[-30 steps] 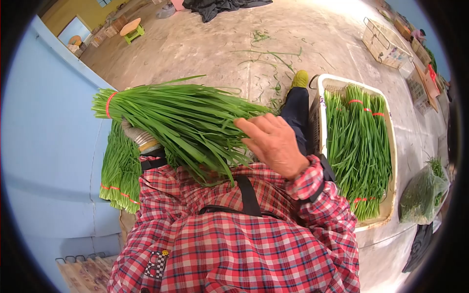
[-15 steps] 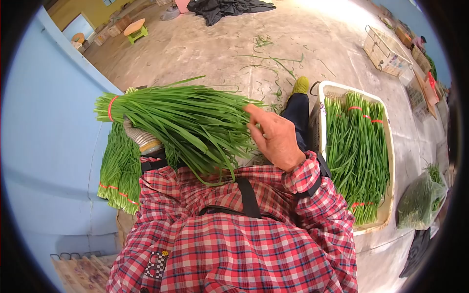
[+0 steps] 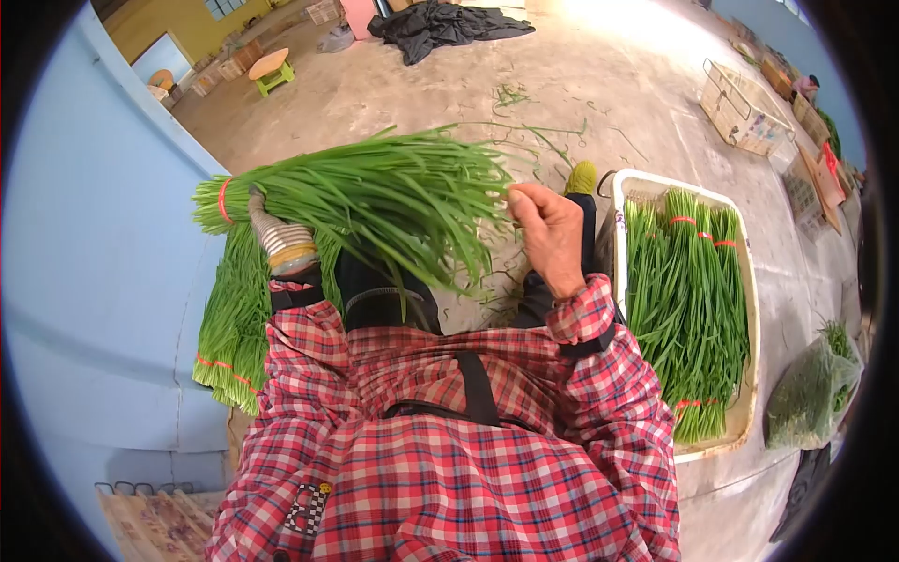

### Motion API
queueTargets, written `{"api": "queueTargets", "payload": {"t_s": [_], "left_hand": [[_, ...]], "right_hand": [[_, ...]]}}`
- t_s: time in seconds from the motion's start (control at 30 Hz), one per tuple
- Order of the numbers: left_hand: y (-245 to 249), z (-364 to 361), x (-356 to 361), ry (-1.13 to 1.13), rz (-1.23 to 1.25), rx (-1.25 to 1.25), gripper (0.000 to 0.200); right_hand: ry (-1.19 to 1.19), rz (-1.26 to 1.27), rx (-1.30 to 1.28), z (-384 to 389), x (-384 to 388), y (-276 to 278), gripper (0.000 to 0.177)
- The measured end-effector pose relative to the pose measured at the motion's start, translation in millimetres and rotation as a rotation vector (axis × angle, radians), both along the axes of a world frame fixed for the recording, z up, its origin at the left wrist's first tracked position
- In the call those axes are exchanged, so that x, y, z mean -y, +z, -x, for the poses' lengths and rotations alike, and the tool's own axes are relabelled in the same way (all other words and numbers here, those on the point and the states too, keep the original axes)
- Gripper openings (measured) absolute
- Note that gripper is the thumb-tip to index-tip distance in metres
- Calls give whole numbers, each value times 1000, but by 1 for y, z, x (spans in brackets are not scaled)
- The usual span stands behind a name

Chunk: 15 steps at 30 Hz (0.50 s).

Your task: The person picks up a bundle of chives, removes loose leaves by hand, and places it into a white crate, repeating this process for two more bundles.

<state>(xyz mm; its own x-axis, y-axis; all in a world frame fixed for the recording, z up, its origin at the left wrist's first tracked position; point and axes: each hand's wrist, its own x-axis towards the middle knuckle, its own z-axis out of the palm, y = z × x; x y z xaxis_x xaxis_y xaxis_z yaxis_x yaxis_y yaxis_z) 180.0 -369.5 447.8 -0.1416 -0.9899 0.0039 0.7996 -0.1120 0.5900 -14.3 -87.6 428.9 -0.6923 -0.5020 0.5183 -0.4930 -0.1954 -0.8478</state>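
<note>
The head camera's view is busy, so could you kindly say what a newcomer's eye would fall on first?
It would probably be the large green bundle, held left of centre in the gloved left hand. Next would come the white crate of banded greens at right, then the red checked shirt filling the lower middle.

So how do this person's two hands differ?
The left hand wears a striped glove, while the right hand is bare. The left hand grips the green bunch near its red band; the right hand is curled beside the leaf tips, and whether it pinches any is unclear. Both come out of red plaid sleeves.
</note>
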Motion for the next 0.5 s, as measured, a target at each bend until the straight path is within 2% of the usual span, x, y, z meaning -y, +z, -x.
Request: {"api": "queueTargets", "payload": {"t_s": [0.07,0.13,0.2,0.23,0.3,0.4,0.47,0.5], "left_hand": [[9,8,-5,39,-33,-25,39],[16,12,-13,33,-49,-18,39],[13,16,-8,-46,62,-115,40],[14,19,-6,5,62,-62,40],[19,19,-16,-46,51,-75,39],[16,19,-28,-74,38,-99,40],[8,8,-27,-284,95,-192,42],[9,7,-31,-261,95,-192,41]], "right_hand": [[52,110,299,5,-5,-6,16],[87,159,319,9,-6,-2,18],[93,251,356,13,-3,3,18],[89,256,356,16,-2,4,18],[66,382,542,24,0,3,20],[6,306,561,22,-8,3,23],[7,259,558,22,-10,-7,29],[42,283,620,22,-9,-11,27]]}}
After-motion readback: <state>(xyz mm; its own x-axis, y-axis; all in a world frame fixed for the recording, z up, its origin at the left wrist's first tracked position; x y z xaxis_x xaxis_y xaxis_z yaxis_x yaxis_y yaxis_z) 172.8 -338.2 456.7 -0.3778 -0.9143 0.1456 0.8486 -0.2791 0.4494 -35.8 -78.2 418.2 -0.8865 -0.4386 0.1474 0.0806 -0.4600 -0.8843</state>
